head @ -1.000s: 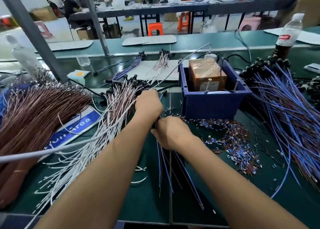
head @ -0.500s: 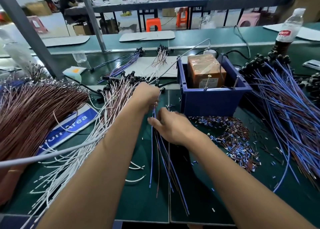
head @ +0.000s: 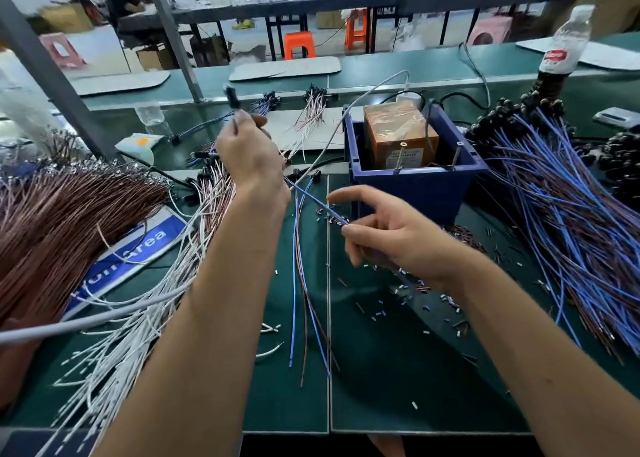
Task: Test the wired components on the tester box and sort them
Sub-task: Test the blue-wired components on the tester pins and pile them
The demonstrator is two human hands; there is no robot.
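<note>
Cola bottle [head: 563, 51] — orange stool [head: 299, 43]

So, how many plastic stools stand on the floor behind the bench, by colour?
Orange plastic stools: 2
Pink plastic stools: 2
Total: 4

I see the bin [head: 415, 186] at 1 o'clock on the table [head: 381, 370], a box [head: 398, 134] inside it. Wire piles lie at 9 o'clock [head: 62, 228] and 3 o'clock [head: 571, 235]. A bottle [head: 562, 51] stands behind at 2 o'clock.
</note>
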